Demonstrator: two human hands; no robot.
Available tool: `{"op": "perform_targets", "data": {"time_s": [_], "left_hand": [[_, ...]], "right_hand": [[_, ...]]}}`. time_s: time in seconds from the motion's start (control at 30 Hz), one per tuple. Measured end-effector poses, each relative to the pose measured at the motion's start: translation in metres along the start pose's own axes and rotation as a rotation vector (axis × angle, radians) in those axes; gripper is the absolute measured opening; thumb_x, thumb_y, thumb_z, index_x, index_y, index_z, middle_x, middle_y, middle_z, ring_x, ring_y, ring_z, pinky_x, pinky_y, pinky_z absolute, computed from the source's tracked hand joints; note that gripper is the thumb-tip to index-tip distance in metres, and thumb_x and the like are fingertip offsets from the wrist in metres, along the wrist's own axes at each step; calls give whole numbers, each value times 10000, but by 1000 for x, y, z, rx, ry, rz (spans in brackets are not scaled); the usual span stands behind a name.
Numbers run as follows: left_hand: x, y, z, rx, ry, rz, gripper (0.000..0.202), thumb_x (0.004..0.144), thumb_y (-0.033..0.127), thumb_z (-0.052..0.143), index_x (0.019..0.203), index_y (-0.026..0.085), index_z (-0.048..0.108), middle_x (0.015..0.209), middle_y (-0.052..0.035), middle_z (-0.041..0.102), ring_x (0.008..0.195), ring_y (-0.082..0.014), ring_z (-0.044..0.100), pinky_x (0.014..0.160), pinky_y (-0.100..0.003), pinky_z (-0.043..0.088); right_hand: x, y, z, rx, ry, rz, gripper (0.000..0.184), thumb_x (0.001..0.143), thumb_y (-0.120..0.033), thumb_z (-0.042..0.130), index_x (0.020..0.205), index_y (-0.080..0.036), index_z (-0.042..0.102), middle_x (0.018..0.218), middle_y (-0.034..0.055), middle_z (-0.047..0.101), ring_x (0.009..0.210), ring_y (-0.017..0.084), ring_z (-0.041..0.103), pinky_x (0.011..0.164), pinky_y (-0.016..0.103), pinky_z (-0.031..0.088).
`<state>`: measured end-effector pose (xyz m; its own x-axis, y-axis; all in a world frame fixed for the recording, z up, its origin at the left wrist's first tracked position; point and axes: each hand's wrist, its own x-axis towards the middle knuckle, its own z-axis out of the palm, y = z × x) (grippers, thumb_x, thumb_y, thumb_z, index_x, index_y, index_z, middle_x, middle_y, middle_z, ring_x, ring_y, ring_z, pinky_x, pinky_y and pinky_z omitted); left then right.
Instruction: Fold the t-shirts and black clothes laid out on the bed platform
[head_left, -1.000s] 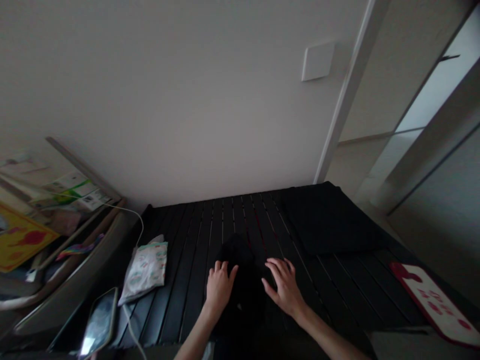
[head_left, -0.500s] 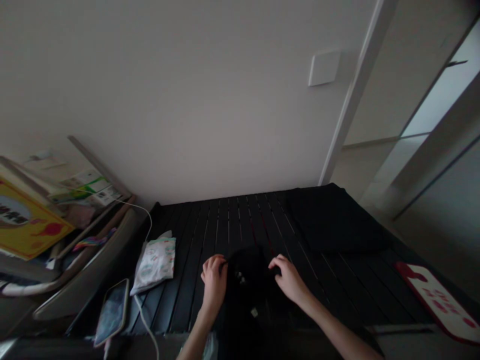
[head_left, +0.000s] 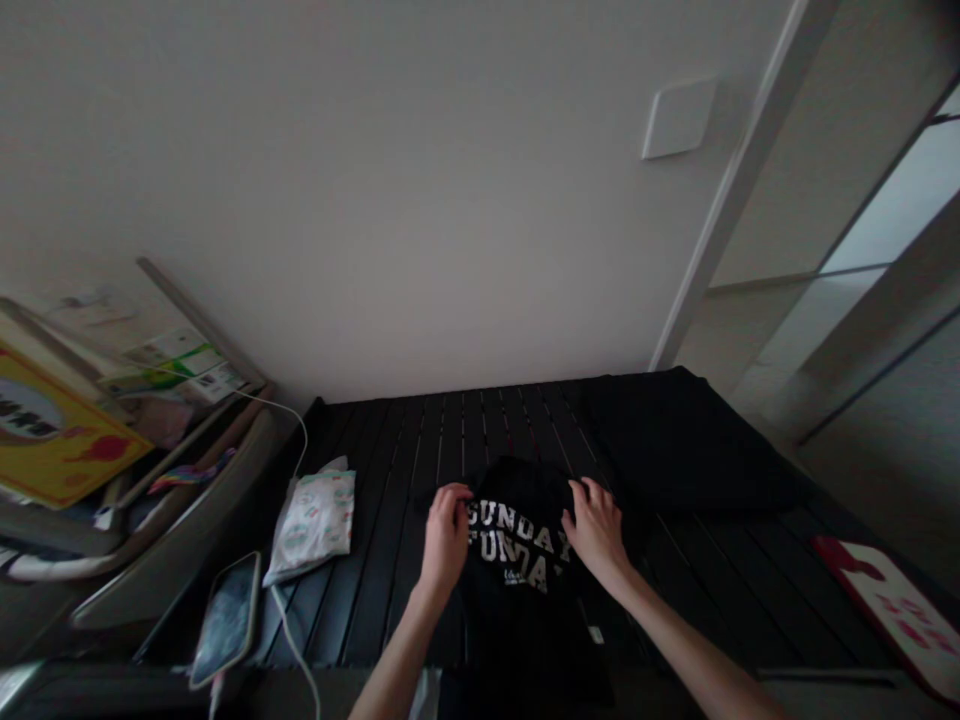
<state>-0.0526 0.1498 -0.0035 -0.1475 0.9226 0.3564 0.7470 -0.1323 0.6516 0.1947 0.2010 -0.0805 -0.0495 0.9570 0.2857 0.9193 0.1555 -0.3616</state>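
A black T-shirt (head_left: 517,560) with white block lettering lies face up on a dark slatted table (head_left: 390,560). My left hand (head_left: 444,535) grips the shirt's left upper edge, fingers curled on the cloth. My right hand (head_left: 598,530) pinches the shirt's right upper edge. The shirt's lower part hangs over the table's near edge.
A folded black cloth (head_left: 675,450) lies at the table's far right. A white patterned pouch (head_left: 311,520) and a phone (head_left: 225,620) on a white cable (head_left: 289,640) lie at the left. Cluttered shelves (head_left: 112,440) stand left; a red-and-white card (head_left: 892,605) lies right.
Both hands closed on the dark cloth and pulled it open and away from me, so the shirt's white lettering now shows. The view shifted slightly.
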Motion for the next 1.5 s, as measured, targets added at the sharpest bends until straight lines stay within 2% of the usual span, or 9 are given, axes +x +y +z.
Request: {"op": "perform_targets", "data": {"time_s": [0.07, 0.13, 0.27, 0.4, 0.57, 0.77, 1.07, 1.3, 1.5], "left_hand": [[-4, 15, 18, 20, -303, 38, 300, 906, 186, 359, 1052, 232, 617, 1072, -68, 624, 1021, -182, 586, 920, -316, 457], [-3, 21, 35, 172, -435, -35, 301, 906, 189, 379, 1070, 222, 629, 1091, -73, 635, 1048, -201, 582, 927, -338, 448], [6, 0, 49, 627, -347, -280, 422, 908, 338, 453, 1277, 153, 542, 1370, -162, 496, 1281, -392, 396, 980, -576, 359], [26, -44, 37, 733, -359, -367, 841, 804, 676, 489, 1466, 189, 311, 1548, -170, 235, 1387, -514, 47, 949, -791, 156], [48, -89, 23, 727, -386, -187, 803, 837, 703, 396, 1496, 288, 203, 1584, -63, 142, 1433, -403, 21, 1051, -717, -5], [61, -106, 26, 738, -339, -178, 813, 830, 727, 379, 1496, 296, 196, 1581, -47, 154, 1439, -378, 54, 1082, -678, -4], [56, -89, 24, 690, -41, -276, 606, 929, 451, 369, 1460, 162, 329, 1530, -118, 308, 1437, -314, 131, 1126, -566, 119], [1, -19, 16, 223, -454, 145, 366, 967, 273, 311, 1156, 249, 624, 1215, -54, 625, 1188, -190, 510, 1057, -402, 316], [-65, -2, 10, 322, -296, -53, 361, 967, 299, 288, 1020, 235, 638, 975, -68, 637, 948, -211, 577, 893, -375, 414]], "right_hand": [[-7, -4, 8, 18, -48, -57, 369, 812, -151, 452, 1161, -183, 568, 1195, 149, 540, 1078, 297, 523, 840, 414, 448], [-10, -6, 13, 35, -106, -109, 315, 814, -147, 436, 1077, -202, 603, 1106, 130, 575, 1001, 274, 557, 811, 393, 459], [-12, 0, 18, -72, -155, -55, 327, 818, -234, 462, 1109, -187, 605, 1182, 175, 570, 1048, 334, 545, 823, 483, 446], [-3, 18, 31, -98, -146, -122, 511, 877, -333, 389, 1329, -115, 483, 1417, 201, 443, 1237, 341, 446, 1015, 551, 324], [47, 33, 51, -61, -199, -287, 653, 933, -464, 286, 1487, -123, 235, 1549, 103, 258, 1412, 236, 241, 1142, 466, 192], [117, 39, 65, -48, -313, -411, 627, 946, -491, 262, 1498, -198, 204, 1561, 39, 220, 1430, 189, 199, 1164, 435, 149], [125, 34, 61, -72, -200, -363, 588, 913, -444, 357, 1467, -253, 318, 1569, 3, 202, 1436, 298, 146, 1147, 533, 124], [107, 16, 52, -105, -157, -331, 453, 891, -196, 358, 1311, -182, 528, 1367, 133, 526, 1282, 291, 427, 1100, 505, 246], [71, 7, 31, -145, -127, -283, 459, 906, -330, 360, 1213, -91, 604, 1256, 199, 596, 1263, 328, 448, 1109, 535, 206]]}}
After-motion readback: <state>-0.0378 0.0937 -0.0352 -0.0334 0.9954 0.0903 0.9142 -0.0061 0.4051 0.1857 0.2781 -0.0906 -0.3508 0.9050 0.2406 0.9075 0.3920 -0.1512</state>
